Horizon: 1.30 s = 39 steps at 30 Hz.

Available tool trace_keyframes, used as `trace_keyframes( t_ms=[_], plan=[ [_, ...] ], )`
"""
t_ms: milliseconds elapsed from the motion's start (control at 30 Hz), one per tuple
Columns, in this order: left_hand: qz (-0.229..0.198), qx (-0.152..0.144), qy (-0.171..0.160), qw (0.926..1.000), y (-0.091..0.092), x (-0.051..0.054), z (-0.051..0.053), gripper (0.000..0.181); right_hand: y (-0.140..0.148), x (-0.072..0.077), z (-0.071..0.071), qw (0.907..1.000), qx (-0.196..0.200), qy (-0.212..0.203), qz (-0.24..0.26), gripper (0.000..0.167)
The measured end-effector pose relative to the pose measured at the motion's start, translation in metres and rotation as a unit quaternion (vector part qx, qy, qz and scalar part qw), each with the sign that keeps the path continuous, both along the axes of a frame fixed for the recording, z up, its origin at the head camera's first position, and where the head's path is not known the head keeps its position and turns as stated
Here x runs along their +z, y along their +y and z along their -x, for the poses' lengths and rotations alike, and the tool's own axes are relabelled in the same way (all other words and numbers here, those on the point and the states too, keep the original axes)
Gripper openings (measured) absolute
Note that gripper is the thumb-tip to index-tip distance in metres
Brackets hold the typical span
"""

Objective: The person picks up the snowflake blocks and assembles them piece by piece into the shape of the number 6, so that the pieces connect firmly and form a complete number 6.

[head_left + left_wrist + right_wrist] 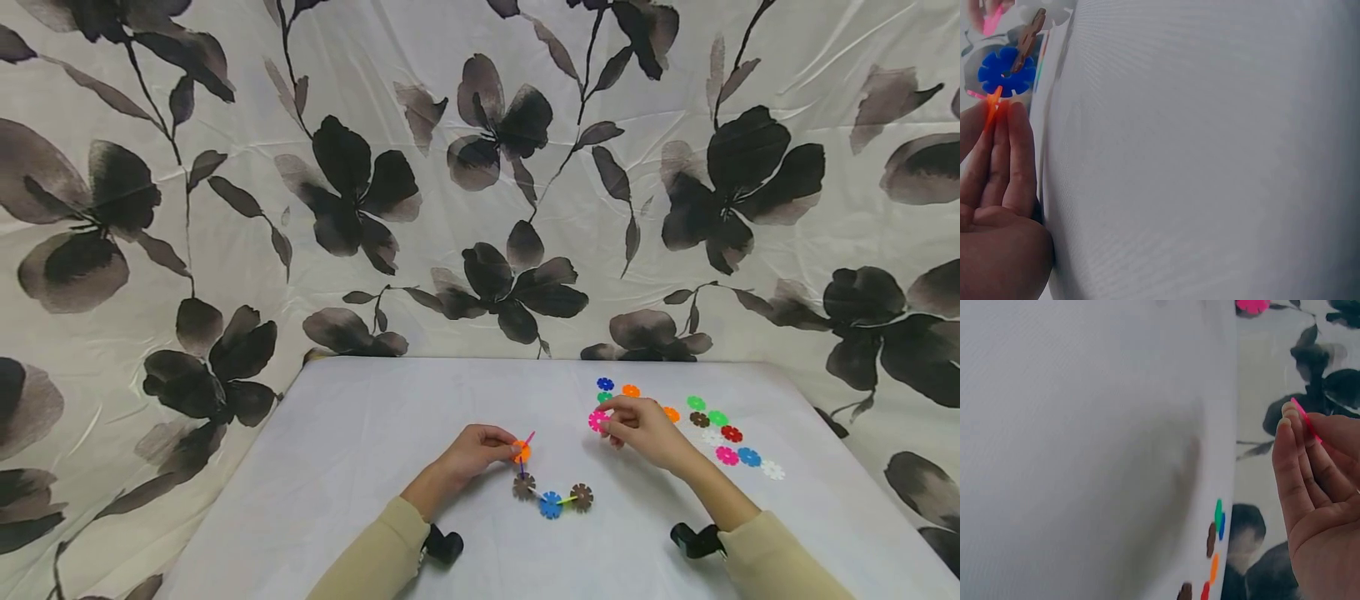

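My left hand (pixel 474 455) pinches an orange notched disc (pixel 522 452) at one end of a chain of interlocking flower-shaped discs. A pink disc (pixel 530 437) is slotted into the orange one. Below it the chain runs through a blue disc (pixel 1007 72), a brown disc (pixel 524 486), a light piece, another blue disc (pixel 551 505), a yellow-green disc (pixel 568 500) and a second brown disc (pixel 582 497). Off to the right, my right hand (pixel 647 429) holds a loose pink disc (pixel 597 421) between thumb and fingers, apart from the chain. In the right wrist view this pink disc (pixel 1306 420) appears edge-on.
Several loose discs lie on the white table (pixel 360 467) at the right, among them green (pixel 696 403), red (pixel 732 433), blue (pixel 749 457) and white (pixel 772 470) ones. A dark blue disc (pixel 605 384) lies near the back edge. Behind hangs a flower-printed cloth (pixel 465 217).
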<state>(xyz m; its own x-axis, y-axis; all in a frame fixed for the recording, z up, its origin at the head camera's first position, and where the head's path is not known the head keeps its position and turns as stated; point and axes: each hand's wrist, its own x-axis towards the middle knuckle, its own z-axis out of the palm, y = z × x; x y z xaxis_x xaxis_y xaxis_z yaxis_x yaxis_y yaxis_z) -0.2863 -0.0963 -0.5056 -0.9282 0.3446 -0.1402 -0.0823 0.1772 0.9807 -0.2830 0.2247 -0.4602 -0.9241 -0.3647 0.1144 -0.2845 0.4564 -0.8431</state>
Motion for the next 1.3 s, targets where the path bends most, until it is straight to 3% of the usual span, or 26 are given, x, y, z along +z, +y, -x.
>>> trace_keyframes(
  t_ms=[233, 567, 800, 1300],
  plan=[
    [0.005, -0.006, 0.004, 1.0, 0.0, -0.003, 0.0, 0.017, -0.026, 0.001, 0.004, 0.9993, -0.01, -0.018, 0.032, 0.03],
    [0.021, 0.0, -0.003, 0.9998, 0.001, -0.002, 0.002, 0.015, -0.053, -0.003, 0.013, 0.9971, 0.011, -0.045, 0.06, 0.027],
    [0.009, -0.014, 0.0, 0.9999, 0.0, -0.003, 0.002, 0.017, -0.068, -0.008, 0.016, 0.9955, 0.028, -0.06, 0.068, 0.028],
    [-0.003, -0.01, 0.008, 0.9999, -0.001, 0.0, 0.0, 0.02, -0.077, -0.013, 0.015, 0.9904, 0.062, -0.093, 0.08, 0.025]
  ],
)
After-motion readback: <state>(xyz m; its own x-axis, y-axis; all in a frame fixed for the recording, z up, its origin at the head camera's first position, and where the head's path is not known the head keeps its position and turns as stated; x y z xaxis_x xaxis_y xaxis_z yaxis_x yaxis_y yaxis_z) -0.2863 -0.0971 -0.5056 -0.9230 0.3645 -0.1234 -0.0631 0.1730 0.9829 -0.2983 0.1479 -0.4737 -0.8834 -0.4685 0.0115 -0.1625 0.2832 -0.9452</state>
